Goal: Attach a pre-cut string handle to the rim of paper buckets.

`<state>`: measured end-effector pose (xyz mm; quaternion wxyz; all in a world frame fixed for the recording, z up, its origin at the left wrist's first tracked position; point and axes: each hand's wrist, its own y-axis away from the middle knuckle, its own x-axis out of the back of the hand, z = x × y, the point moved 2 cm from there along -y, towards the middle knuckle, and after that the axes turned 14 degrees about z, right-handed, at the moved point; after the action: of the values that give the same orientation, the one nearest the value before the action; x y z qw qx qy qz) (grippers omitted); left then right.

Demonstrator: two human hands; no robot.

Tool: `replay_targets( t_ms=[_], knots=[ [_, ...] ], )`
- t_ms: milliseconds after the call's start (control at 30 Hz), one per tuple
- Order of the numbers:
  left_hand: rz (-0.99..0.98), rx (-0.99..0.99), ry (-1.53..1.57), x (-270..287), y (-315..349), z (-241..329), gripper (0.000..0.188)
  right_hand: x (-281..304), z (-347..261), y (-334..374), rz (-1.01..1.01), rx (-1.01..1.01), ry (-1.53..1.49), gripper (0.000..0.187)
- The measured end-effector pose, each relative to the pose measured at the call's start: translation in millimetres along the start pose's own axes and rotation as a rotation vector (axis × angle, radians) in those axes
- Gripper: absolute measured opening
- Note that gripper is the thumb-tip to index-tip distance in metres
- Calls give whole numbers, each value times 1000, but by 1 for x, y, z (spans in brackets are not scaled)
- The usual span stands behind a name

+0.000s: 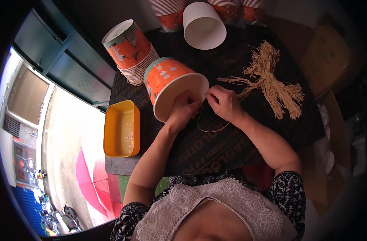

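An orange paper bucket point(167, 76) with a pale green base band and printed figures lies tilted on the table, its white mouth turned toward me. My left hand point(184, 107) reaches into the mouth, thumb and finger pinched near the right side of the rim. At the rim's outer right edge, my right hand point(224, 103) is closed in a pinch. A thin beige string point(211, 131) hangs in a loop between both hands. The string's ends are hidden by the fingers. Right of my right hand lies a tied bundle of beige strings point(272, 82).
A yellow plastic tub point(122, 129) with small pale bits inside stands at the table's left edge. Stacked orange buckets point(129, 48) rise behind it. A white bucket point(204, 26) lies at the back, beside more stacks point(169, 16). Cardboard point(328, 52) stands at the right.
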<state>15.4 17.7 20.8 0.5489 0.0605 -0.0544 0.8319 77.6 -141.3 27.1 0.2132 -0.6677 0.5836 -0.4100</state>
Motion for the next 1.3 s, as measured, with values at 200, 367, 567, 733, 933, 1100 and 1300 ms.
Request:
replay_targets(
  t_ms=[200, 367, 567, 733, 933, 1100, 1300],
  knots=[
    [-28, -36, -48, -1, 3, 6, 9, -9, -3, 5, -59, 38, -14, 11],
    [29, -326, -200, -2, 4, -9, 13, -14, 2, 7, -58, 19, 20, 10],
    [34, -695, -369, -13, 11, 5, 22, -14, 3, 8, -52, 19, 35, 13],
    [92, -811, -472, -16, 13, 10, 26, -16, 7, 10, -55, 9, 49, 15],
    [183, -835, -596, -15, 12, 2, 23, -16, 7, 9, -110, -14, 68, 22],
    [211, -799, -632, -13, 13, -1, 16, -15, 6, 9, -80, 45, 45, 18],
    [167, -847, -565, -10, 13, -3, 14, -14, 12, 8, -81, -3, -75, 22]
  ],
)
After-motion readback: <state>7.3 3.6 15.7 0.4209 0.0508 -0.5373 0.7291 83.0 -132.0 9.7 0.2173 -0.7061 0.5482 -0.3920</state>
